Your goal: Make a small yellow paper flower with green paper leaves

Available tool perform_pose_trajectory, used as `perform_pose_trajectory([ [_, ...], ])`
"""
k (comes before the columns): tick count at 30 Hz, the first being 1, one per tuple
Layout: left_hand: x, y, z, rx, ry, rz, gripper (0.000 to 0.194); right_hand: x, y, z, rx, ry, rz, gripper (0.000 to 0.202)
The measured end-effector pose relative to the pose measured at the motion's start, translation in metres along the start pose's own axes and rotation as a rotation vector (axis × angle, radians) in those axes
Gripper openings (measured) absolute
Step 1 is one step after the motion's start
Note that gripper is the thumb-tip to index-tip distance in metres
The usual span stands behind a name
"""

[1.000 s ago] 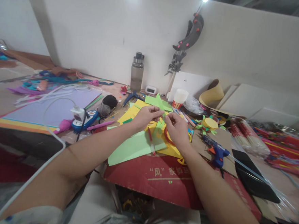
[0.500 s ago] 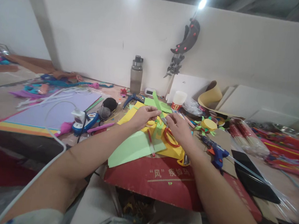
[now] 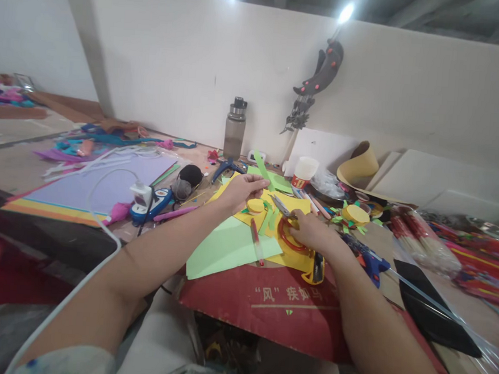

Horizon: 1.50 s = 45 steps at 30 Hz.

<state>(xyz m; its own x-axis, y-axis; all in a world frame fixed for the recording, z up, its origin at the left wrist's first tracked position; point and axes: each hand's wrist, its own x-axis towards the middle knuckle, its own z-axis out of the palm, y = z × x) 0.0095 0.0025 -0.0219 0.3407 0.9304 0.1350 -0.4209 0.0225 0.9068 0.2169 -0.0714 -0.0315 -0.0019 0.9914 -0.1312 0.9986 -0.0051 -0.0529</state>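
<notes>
My left hand [image 3: 245, 192] pinches a light green paper strip [image 3: 261, 164] that sticks up from the fingertips. To the right, my right hand [image 3: 308, 230] is closed round the handle of a pair of scissors [image 3: 281, 205]. Their grey blades point up and left, apart from the strip. Below that hand lies a red ring-shaped thing [image 3: 287, 242], partly covered. Between the hands, a small yellow paper disc [image 3: 255, 205] and cut green strips [image 3: 269, 221] lie on yellow paper [image 3: 298, 260]. A red pen [image 3: 256, 241] rests across a light green sheet [image 3: 228, 251].
A red board [image 3: 232, 305] supports the papers, with a yellow cutter [image 3: 313, 276] near its front. Rightward lie a blue glue gun [image 3: 370, 266] and a yellow disc with green tabs [image 3: 356, 215]. A bottle [image 3: 235, 132], paper cups [image 3: 305, 171] and a power strip [image 3: 151, 206] stand around.
My right hand has moved down and right with the scissors, away from the green strip. My left hand still holds the strip. The view has shifted slightly.
</notes>
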Motion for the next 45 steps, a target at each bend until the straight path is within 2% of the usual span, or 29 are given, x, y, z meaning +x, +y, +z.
perform_pose_trajectory([
  [4, 0.001, 0.002, 0.000, -0.011, 0.034, -0.019, 0.028, 0.001, -0.003, 0.004, 0.141, 0.190, 0.113, 0.057],
  [8, -0.001, 0.007, 0.002, -0.042, 0.058, -0.030, 0.024, 0.001, 0.000, 0.000, 0.368, 0.480, 0.077, 0.052],
  [10, -0.002, 0.011, 0.002, -0.065, 0.074, -0.033, 0.020, -0.001, -0.001, -0.004, 0.553, 0.538, 0.039, 0.053],
  [13, -0.002, 0.015, 0.002, -0.083, 0.090, -0.036, 0.015, -0.005, -0.006, -0.007, 0.860, 0.484, -0.086, 0.065],
  [16, -0.002, 0.019, 0.001, -0.080, 0.096, -0.029, 0.015, -0.007, -0.011, -0.005, 0.981, 0.422, -0.213, 0.073],
  [20, 0.000, 0.022, -0.002, -0.098, 0.081, -0.020, 0.018, -0.004, -0.014, 0.001, 0.943, 0.412, -0.278, 0.074],
  [23, 0.000, 0.024, -0.003, -0.137, 0.084, -0.019, 0.018, -0.004, -0.016, 0.003, 0.960, 0.368, -0.282, 0.059],
  [27, -0.001, 0.025, -0.002, -0.164, 0.078, -0.032, 0.011, -0.014, -0.023, -0.006, 0.933, 0.306, -0.234, 0.049],
  [31, -0.001, 0.024, -0.001, -0.164, 0.085, -0.045, 0.011, -0.021, -0.026, -0.012, 0.891, 0.210, -0.261, 0.042],
  [39, -0.003, 0.025, 0.001, -0.130, 0.088, -0.055, 0.016, -0.018, -0.025, -0.005, 0.952, 0.132, -0.297, 0.037],
  [45, -0.003, 0.023, 0.001, -0.112, 0.077, -0.053, 0.015, -0.020, -0.028, -0.005, 0.967, 0.130, -0.284, 0.039],
])
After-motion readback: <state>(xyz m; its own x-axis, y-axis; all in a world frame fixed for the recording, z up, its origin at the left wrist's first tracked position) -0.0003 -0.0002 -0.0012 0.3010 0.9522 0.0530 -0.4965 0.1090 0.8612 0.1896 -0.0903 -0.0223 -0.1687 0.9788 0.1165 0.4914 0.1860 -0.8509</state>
